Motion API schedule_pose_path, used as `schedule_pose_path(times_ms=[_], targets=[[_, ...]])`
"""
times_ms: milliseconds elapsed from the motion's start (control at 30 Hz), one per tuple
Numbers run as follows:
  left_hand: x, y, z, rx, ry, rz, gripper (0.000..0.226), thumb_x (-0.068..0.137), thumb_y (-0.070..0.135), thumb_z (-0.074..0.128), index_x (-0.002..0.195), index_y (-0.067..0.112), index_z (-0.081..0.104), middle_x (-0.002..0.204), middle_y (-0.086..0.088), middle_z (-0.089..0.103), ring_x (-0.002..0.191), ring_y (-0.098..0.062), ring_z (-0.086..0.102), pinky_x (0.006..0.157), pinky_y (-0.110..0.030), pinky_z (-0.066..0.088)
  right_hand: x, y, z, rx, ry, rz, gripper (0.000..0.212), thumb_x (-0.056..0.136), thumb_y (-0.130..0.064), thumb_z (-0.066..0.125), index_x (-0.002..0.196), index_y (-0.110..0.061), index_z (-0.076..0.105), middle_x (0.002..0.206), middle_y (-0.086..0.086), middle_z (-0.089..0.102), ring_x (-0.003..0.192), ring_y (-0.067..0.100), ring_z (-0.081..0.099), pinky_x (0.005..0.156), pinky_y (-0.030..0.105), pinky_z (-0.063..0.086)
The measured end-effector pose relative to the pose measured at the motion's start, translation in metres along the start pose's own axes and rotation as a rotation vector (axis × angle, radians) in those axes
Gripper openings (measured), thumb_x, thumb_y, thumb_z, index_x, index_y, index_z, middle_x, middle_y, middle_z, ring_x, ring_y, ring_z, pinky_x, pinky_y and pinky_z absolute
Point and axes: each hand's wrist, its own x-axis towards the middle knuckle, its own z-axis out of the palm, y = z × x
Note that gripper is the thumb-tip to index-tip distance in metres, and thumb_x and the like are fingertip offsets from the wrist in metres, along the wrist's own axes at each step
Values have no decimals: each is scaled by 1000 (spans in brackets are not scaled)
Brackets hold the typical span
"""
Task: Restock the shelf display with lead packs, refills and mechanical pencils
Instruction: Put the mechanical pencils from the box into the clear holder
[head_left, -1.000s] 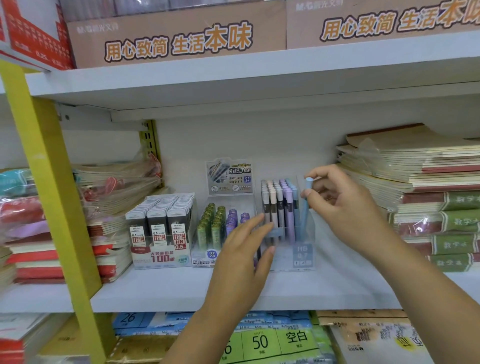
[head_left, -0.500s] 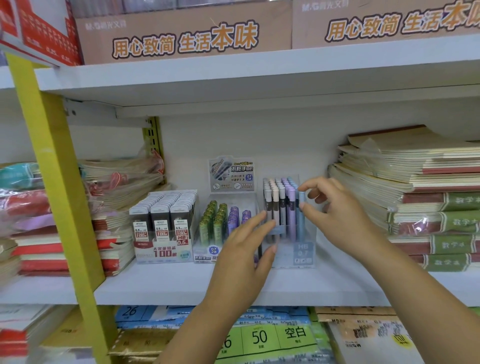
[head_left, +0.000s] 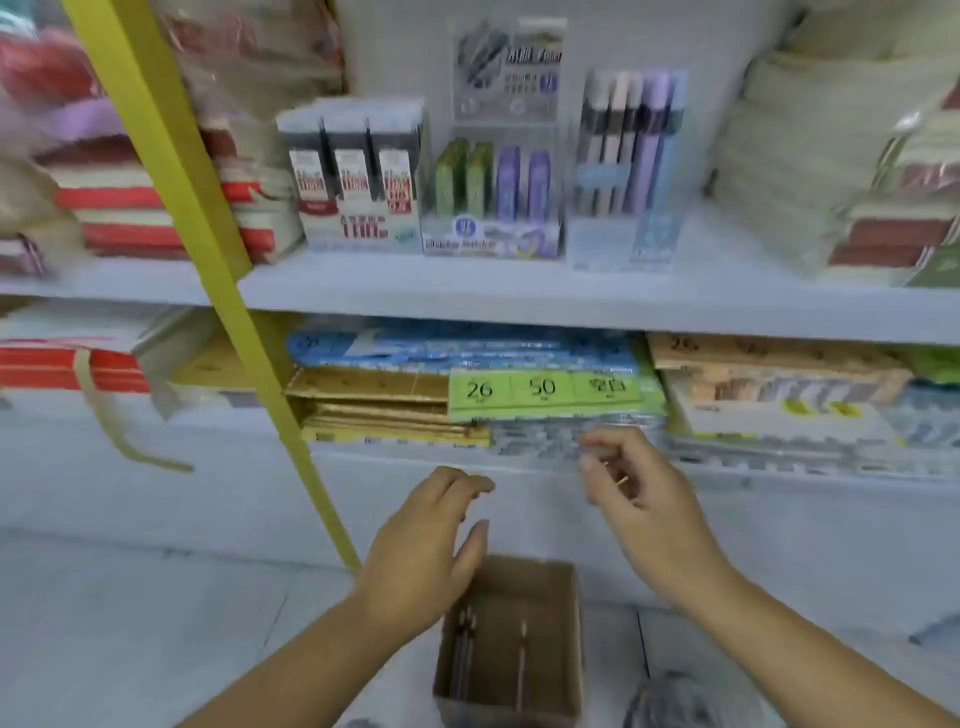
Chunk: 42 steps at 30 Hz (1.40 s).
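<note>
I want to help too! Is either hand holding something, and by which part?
Nothing is held. The left hand and the right hand are both empty and relaxed, above the open brown cardboard box.

White shelves (head_left: 519, 296) behind a yellow upright (head_left: 208, 260) hold stacked notebooks (head_left: 769, 171) above a pale floor (head_left: 130, 623).

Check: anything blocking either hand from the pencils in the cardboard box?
Nothing visible. The cardboard box is open-topped and the pencils lie on its floor. The left hand hovers by its left rim, the right hand higher, to the right. Neither visibly holds anything.
</note>
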Motion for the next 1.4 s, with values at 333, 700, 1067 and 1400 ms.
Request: schedule_pose_path(times_ms=[333, 700, 1067, 1400], targets=[[-95, -88, 129, -395, -475, -846, 64, 99, 38, 57, 154, 20, 29, 154, -2, 36, 128, -16, 51, 104, -26, 42, -71, 198, 147, -187, -488, 827, 44, 89, -35, 65, 129, -24, 50, 100, -8, 57, 86, 7, 54, 63, 12, 37], [-114, -105, 140, -816, -433, -976, 38, 104, 17, 49, 139, 28, 55, 128, 15, 66, 116, 2, 61, 100, -20, 49, -79, 271, 201, -339, -298, 1096, 30, 87, -11, 67, 112, -9, 51, 112, 15, 63, 100, 29, 59, 78, 27, 40], [-114, -110, 138, -805, -418, -930, 38, 103, 18, 51, 138, 33, 57, 124, 23, 67, 117, 4, 60, 99, -17, 49, -80, 271, 219, -294, -316, 1027, 17, 92, -12, 57, 103, -24, 53, 91, -4, 59, 92, 22, 60, 78, 29, 43], [-108, -107, 132, -844, -437, -985, 38, 102, 12, 52, 137, 25, 59, 127, 12, 68, 120, -2, 60, 107, -31, 47, -70, 264, 253, -88, -341, 1164, 18, 93, -14, 58, 110, -14, 63, 109, 10, 66, 102, 28, 60, 90, 31, 44]])
